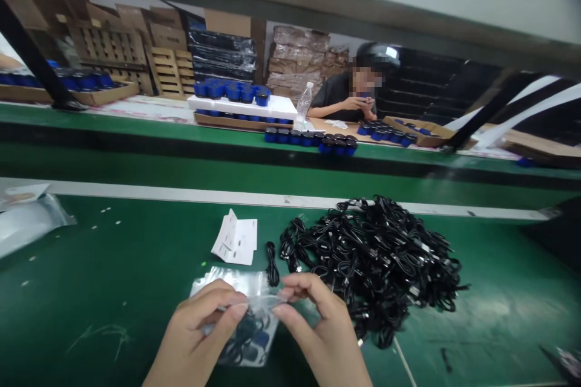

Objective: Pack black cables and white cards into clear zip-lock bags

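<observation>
My left hand (pixel 200 329) and my right hand (pixel 313 320) pinch the upper edge of a clear plastic bag (pixel 254 335) from either side, fingertips almost meeting. Inside the bag I see coiled black cable and something blue, partly hidden by my fingers. Just beyond the bag lies a single coiled black cable (pixel 272 263), and a folded white paper leaflet (pixel 236 238) rests to its left. To my right hand's far side spreads a large heap of tangled black cables (pixel 372 263), its lower edge close to that hand.
The green bench mat (pixel 113 290) runs under everything, with a silvery bag (pixel 27 224) at its left. Beyond a raised green belt (pixel 181 157), a seated person (pixel 349 87) holds something blue near their face. Trays of blue cylinders, wooden pallets and stacked cartons stand behind.
</observation>
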### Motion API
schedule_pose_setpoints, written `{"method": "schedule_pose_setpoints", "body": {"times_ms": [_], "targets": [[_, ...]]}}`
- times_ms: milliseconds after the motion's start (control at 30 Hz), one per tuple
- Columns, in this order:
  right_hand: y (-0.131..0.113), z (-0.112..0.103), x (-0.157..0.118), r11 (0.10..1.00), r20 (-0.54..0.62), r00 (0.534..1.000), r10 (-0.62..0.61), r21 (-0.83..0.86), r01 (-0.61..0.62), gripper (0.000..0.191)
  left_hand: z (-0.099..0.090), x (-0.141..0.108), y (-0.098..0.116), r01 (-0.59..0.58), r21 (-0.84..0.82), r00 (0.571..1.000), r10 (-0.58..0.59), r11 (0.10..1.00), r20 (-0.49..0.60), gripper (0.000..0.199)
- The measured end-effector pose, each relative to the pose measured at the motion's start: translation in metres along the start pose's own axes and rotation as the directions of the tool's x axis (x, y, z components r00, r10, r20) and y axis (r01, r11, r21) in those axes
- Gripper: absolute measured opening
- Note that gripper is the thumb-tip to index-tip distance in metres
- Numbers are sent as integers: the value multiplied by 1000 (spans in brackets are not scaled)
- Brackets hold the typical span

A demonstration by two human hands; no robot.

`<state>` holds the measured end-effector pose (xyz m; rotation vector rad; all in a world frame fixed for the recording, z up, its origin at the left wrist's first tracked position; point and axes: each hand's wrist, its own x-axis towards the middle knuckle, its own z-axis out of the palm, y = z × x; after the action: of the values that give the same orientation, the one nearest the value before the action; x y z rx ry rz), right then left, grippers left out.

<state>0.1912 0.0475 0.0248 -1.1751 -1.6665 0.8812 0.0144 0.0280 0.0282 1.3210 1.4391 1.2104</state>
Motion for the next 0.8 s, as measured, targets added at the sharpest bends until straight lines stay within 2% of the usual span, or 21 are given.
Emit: {"method": "schedule_pose_setpoints", "body": {"times_ms": [33,100,233,333,400,533,667,800], "targets": [[0,7,-2,1000,-16,1000,-13,-16,13,3,-5,-2,-2,-21,-5,999,21,1000,-43,17],[-2,19,-5,995,14,996,-88,-34,89,11,-15,-7,-6,-40,-22,995,37,999,-90,15],[-12,38,-5,967,15,967,-253,-34,254,15,-34,-12,-16,-7,-38,992,2,999,-124,14],[-18,46,-2,937,74,938,-338,-63,343,15,-45,-13,-24,-12,4,990,13,1000,-138,16],[-19,49,0,940,112,939,-327,-62,335,16,-50,-12,-28,-17,19,988,20,1000,-154,20],[-17,55,4,979,151,968,-201,-3,204,16,-52,-11,-33,9,3,982,-9,1000,-187,20],[-13,62,2,991,110,984,-137,19,136,16,-52,-12,-37,-70,71,984,81,995,-161,18],[-7,67,-2,989,82,986,-146,14,145,15,-51,-12,-43,-114,162,976,141,980,-167,18]]}}
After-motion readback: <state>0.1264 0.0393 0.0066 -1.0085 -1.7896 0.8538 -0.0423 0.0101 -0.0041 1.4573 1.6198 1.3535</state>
